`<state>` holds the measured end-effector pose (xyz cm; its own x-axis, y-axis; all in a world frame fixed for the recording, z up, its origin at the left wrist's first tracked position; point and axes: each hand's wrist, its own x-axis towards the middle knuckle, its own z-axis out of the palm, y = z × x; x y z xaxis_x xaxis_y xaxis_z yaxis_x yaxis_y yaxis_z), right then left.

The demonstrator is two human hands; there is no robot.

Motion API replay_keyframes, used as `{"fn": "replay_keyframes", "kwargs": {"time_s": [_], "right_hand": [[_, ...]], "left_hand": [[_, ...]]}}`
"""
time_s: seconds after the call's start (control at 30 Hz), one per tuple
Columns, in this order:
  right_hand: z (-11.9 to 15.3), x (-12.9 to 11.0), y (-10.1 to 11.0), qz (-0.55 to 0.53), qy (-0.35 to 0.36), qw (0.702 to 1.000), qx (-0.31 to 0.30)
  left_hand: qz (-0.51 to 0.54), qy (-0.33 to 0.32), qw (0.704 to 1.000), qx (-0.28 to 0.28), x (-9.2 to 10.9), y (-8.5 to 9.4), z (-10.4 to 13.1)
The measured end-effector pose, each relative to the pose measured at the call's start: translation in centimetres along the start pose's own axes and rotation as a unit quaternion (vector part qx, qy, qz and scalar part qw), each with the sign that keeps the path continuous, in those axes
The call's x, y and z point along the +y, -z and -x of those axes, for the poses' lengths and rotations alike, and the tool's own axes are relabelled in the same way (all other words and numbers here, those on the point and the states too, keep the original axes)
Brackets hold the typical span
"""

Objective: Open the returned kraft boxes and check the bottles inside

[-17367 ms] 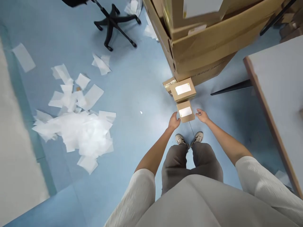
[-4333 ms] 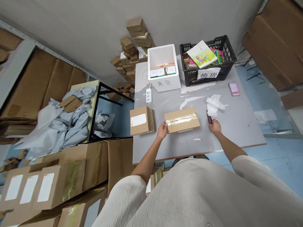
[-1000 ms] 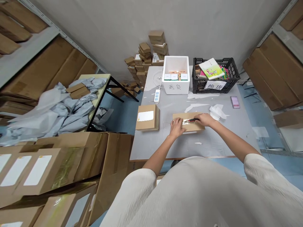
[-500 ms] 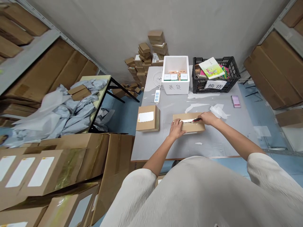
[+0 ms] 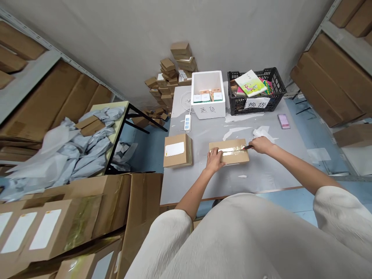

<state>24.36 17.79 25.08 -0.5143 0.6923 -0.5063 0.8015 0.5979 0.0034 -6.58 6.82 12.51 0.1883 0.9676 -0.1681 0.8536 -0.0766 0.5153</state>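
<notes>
Left hand (image 5: 214, 160) on taped carton (image 5: 233, 152), right hand (image 5: 259, 145) gripping cutter (image 5: 248, 147), grey table (image 5: 273, 166) beneath

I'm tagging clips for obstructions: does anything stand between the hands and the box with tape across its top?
Nothing blocks the left hand, resting on the taped box at its left end. Between the right hand and the box's right end is only the dark tool that hand holds. White paper lies beyond, not between.

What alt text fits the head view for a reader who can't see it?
The left hand rests on a taped cardboard box on a grey table; the right hand holds a dark tool at the box's right end. A labelled box sits at left, a white bin and black crate behind.
</notes>
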Motion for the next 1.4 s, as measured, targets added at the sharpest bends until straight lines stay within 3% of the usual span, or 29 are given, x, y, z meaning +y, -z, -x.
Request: {"fn": "replay_keyframes", "kwargs": {"time_s": [0.27, 0.6, 0.87, 1.1, 1.4], "right_hand": [[2.3, 2.7, -0.8, -0.054, -0.029, 0.998, 0.005], [4.2, 5.4, -2.2, -0.201, -0.038, 0.978, 0.029], [4.5, 6.2, -5.1, -0.311, -0.054, 0.948, 0.048], [2.3, 5.3, -4.4, -0.239, -0.045, 0.969, 0.044], [-0.9, 4.1, -3.5, -0.123, 0.016, 0.992, -0.001]], "left_hand": [[-0.035, 0.011, 0.999, -0.010, 0.6, -0.6, -1.7], [-0.058, -0.088, 0.992, -0.070, 6.2, -2.1, -4.9], [-0.066, -0.066, 0.991, -0.092, 6.5, -3.7, -5.4], [-0.097, -0.042, 0.988, -0.109, 7.3, -3.0, -5.5], [-0.115, -0.047, 0.987, -0.101, 6.5, -0.7, -3.4]]}}
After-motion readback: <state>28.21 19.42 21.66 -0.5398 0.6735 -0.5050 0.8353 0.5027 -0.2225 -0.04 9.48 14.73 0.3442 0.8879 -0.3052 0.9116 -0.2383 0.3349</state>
